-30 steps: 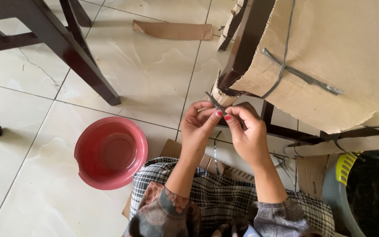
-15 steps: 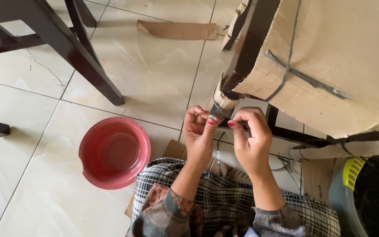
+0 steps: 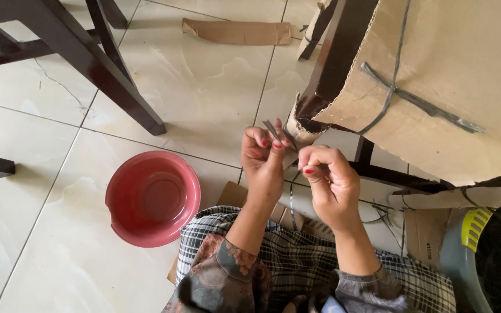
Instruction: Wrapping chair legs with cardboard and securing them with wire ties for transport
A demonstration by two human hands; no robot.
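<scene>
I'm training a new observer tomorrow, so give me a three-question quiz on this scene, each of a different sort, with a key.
1. True or false: the red basin holds water.
2. The left hand pinches which? A) grey strap B) cardboard strip C) basin rim
3. Fill in: the right hand is closed in a ____ beside the cardboard-wrapped chair leg.

Key: 1 false, it looks empty; 2 A; 3 fist.
</scene>
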